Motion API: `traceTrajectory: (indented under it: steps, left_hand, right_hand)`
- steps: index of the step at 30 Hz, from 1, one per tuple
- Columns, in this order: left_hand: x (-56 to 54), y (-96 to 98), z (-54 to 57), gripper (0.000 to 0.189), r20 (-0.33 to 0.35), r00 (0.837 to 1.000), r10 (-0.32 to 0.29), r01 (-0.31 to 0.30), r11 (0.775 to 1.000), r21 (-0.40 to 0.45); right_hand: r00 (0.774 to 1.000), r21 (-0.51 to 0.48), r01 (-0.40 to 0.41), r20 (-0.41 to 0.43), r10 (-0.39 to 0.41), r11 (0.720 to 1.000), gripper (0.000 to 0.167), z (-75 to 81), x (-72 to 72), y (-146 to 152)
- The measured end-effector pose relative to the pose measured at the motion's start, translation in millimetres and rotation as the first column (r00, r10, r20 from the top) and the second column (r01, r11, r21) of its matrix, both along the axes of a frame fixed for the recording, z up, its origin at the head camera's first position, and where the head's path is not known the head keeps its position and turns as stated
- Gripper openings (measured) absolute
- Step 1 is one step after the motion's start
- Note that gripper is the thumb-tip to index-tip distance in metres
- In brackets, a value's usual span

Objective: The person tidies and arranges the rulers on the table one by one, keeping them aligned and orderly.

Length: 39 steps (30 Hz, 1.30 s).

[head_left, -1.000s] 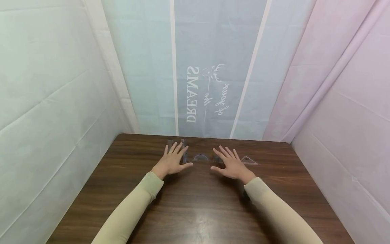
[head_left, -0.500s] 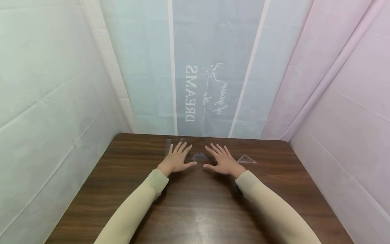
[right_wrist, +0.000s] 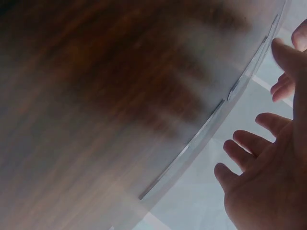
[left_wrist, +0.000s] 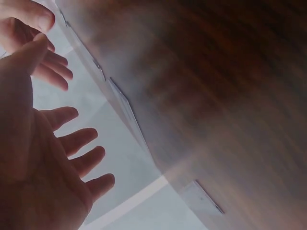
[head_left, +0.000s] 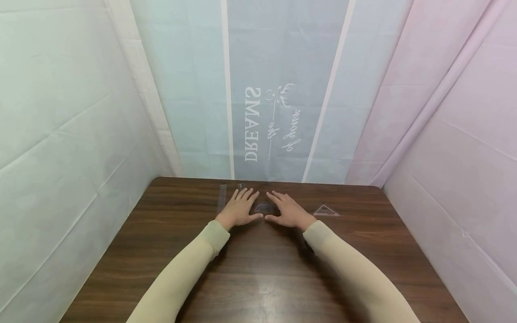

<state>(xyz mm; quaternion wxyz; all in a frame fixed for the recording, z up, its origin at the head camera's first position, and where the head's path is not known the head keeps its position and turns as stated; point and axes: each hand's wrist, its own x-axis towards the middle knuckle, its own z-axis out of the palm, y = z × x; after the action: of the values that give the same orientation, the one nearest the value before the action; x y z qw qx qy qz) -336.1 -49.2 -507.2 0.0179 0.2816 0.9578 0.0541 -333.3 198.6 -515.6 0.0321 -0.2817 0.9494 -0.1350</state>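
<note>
My left hand (head_left: 240,210) is held over the dark wooden table with its fingers straight and spread. Facing it, my right hand (head_left: 288,211) has its fingers extended too, and the two thumbs nearly meet. Between them lies a clear protractor (head_left: 264,207), which neither hand grips. A clear ruler (head_left: 221,198) lies left of the left hand. The end of another clear strip (head_left: 241,185) shows beyond the left fingers; the rest is hidden. Right of the right hand sits a clear set square (head_left: 326,211). In the left wrist view the left palm (left_wrist: 48,163) appears raised above the tabletop, holding nothing.
The wooden table (head_left: 258,269) reaches back to a curtain (head_left: 278,54) with white mirrored lettering. Pale cloth walls (head_left: 72,112) stand along both sides. The clear tools lie in a row near the table's far edge.
Both hands have moved inward, closer together, on either side of the protractor. The ruler at the left is now more exposed. The clear tools have not visibly moved on the table.
</note>
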Motion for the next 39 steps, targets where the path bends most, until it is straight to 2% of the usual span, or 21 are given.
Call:
traceTrajectory:
  steps: [11,19,32,39]
  left_hand:
    - [-5.7,12.5,-5.7,0.081,-0.045,0.999,-0.013,0.012,1.0,-0.023]
    - [-6.8,19.7,-9.0,0.073,-0.074,0.997,0.01,-0.013,0.999,-0.051]
    - [-7.1,29.3,-10.3,0.054,-0.086,0.995,0.057,-0.063,0.996,-0.063]
    - [-6.8,37.1,-7.3,0.046,-0.091,0.994,0.065,-0.07,0.997,-0.044]
  right_hand:
    - [0.999,0.012,0.026,0.036,-0.026,1.0,0.083,0.1,-5.2,-11]
    - [0.998,0.02,0.04,0.044,-0.041,0.999,0.078,-1.4,-6.3,-16]
    - [0.999,0.042,0.04,-0.036,-0.038,0.998,0.057,-0.7,-10.2,-23]
    - [0.996,0.044,0.088,-0.015,-0.088,0.995,0.051,2.9,-11.9,-25]
